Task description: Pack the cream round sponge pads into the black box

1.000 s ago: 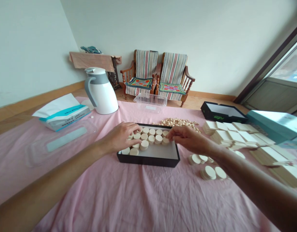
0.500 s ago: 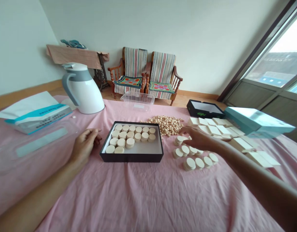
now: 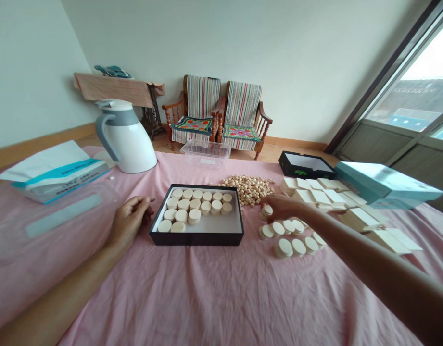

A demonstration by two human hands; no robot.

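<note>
My right hand [image 3: 283,207] has its fingers round a small stack of pale wooden discs [image 3: 266,211], right of the black box. More disc stacks [image 3: 284,247] stand in rows nearer to me. The black box [image 3: 196,239] with a white inside holds several disc stacks [image 3: 194,216], mostly at its back and left. My left hand [image 3: 132,217] rests on the cloth just left of the box, fingers curled; what they hold, if anything, is hidden. Behind my right hand lies a heap of small wooden pieces [image 3: 247,188].
Square wooden tiles [image 3: 324,196] lie at the right, near a black box lid [image 3: 306,166] and a light blue box [image 3: 387,185]. A white jug [image 3: 132,144], a paper packet [image 3: 62,173] and a clear tray [image 3: 207,153] stand on the pink cloth [image 3: 207,298].
My right hand has moved slightly left and closed round the disc stack at the back left of the rows. My left hand has barely moved.
</note>
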